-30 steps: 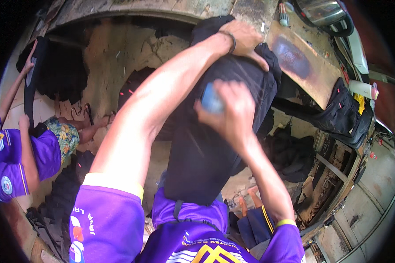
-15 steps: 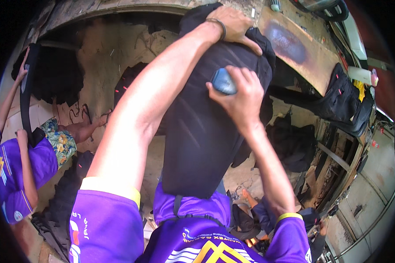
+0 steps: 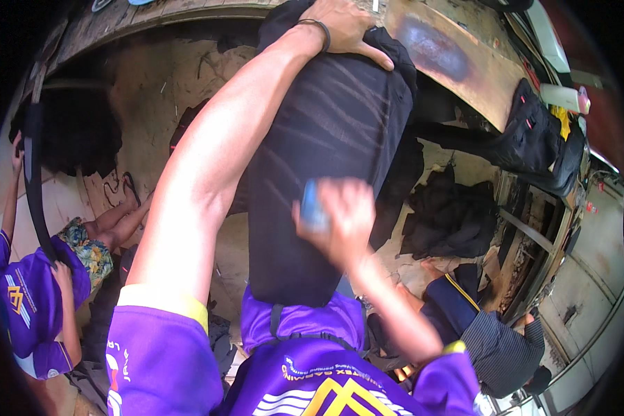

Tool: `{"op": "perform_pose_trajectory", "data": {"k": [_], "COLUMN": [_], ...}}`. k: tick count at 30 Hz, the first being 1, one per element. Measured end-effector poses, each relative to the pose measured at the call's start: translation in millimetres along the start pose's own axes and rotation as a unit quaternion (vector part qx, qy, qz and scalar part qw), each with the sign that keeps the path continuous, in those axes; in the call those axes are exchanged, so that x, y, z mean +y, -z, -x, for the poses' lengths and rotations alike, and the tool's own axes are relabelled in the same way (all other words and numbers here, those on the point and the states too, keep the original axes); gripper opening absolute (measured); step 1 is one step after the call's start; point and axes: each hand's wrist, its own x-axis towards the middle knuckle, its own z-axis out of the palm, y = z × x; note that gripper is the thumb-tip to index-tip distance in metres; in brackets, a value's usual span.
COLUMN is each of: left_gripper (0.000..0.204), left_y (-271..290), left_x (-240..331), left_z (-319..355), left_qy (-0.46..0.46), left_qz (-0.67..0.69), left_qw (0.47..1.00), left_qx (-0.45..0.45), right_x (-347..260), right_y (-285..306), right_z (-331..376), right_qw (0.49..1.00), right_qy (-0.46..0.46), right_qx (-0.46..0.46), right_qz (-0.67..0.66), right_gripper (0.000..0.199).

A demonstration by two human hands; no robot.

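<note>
- Fabric: a large black piece of cloth (image 3: 333,139) is being held draped over the edge of a worn wooden table (image 3: 464,76), hanging down toward the person's chest.
- Long axis of cloth is running approx. top-to-bottom of the view, upper end at the table edge, lower end pointing at the purple shirt (image 3: 326,374).
- Left hand (image 3: 343,28) is being pressed flat on the cloth's upper end, fingers spread, thumb stretched out to the right; cloth is lying directly under the palm and hanging below it.
- Dark bracelet (image 3: 319,31) is being worn on the left wrist.
- Right hand (image 3: 343,222) is being held against the cloth's lower-middle part, fingers closed around a small blue object (image 3: 312,208); hand is motion-blurred, so the exact grip can't be told.
- Blue object is being kept touching or just in front of the cloth surface; which one can't be told.
- Another person in a purple shirt (image 3: 28,305) is sitting at the left w/ a long black strap (image 3: 35,187) being held up.
- More dark cloth (image 3: 451,215) is lying on the floor at the right; a black bag (image 3: 534,139) is hanging near the table's far end.
</note>
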Motion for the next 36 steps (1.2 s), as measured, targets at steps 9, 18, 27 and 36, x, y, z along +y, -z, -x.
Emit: {"op": "perform_pose_trajectory", "data": {"k": [9, 18, 27, 36], "left_gripper": [0.097, 0.108, 0.101, 0.099], "left_y": [-2, -1, -5, -1], "left_x": [0, -7, -6, -2], "left_z": [1, -5, -3, 2], "left_qy": [0.016, -0.04, -0.047, -0.012], "left_qz": [0.044, -0.022, 0.005, -0.042], "left_qw": [0.999, 0.998, 0.997, 0.996], "left_qx": [-0.026, 0.034, 0.059, 0.075], "right_x": [-13, 12, -67, -82], "right_y": [-6, -6, -9, -19], "right_z": [116, -54, 101, 113], "right_qw": [0.998, 0.979, 0.967, 0.999], "right_qy": [-0.031, 0.166, 0.069, -0.021], "right_qx": [-0.056, -0.109, -0.206, 0.003], "right_qz": [-0.008, -0.043, -0.134, -0.029], "right_gripper": [0.046, 0.055, 0.063, 0.049]}}
